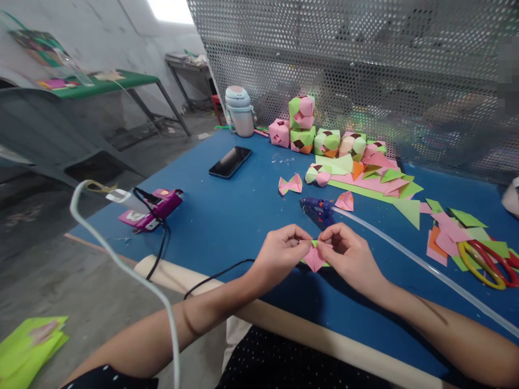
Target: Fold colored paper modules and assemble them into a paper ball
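Note:
Between my two hands is a small folded paper piece (315, 260), pink with a bit of green at its top. My left hand (283, 249) pinches its left side, and my right hand (347, 253) pinches the right side; the fingertips of both almost meet. Just beyond them lies a dark blue glue gun (318, 205) with a long clear glue stick (389, 235) running out of its back to the right. A pink folded piece with orange marks (345, 201) rests beside the gun, and a bow-shaped paper piece (291, 184) sits farther back.
Folded paper cubes (302, 112) stand along the perforated metal panel (259, 59). Loose pink and green paper (381, 181) is heaped at right, near scissors with yellow and red handles (482, 265). A phone (231, 162), a bottle (240, 111) and a purple power strip (162, 208) with cables occupy the left.

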A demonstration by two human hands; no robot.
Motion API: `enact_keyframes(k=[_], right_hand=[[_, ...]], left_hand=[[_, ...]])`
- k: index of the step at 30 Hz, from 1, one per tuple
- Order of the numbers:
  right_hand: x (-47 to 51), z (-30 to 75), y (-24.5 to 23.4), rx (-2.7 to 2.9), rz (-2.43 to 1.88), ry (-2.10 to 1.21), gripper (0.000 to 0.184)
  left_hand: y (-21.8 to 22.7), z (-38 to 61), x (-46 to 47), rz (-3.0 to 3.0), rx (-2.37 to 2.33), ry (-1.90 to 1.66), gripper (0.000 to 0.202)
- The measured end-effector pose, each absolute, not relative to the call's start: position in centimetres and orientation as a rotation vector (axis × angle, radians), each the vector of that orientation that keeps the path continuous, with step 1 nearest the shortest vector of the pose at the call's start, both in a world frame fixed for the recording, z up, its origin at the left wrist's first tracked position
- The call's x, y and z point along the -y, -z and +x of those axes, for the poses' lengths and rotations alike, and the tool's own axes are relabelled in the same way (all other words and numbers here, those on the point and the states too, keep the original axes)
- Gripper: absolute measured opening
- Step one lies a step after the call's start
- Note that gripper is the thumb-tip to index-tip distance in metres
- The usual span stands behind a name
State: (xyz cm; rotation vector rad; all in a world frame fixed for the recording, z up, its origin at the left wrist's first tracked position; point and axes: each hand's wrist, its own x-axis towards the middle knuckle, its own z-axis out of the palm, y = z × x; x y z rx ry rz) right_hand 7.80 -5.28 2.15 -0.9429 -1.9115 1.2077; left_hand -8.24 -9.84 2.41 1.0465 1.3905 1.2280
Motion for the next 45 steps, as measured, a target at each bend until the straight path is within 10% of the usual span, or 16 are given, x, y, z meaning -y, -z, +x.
enact_keyframes(k=[45], right_hand=[[4.7, 7.8, -1.5, 2.211, -0.79, -0.707, 0.011]], left_hand=[[-1.7, -8.3, 9.8, 1.02, -1.28, -1.209, 0.015]])
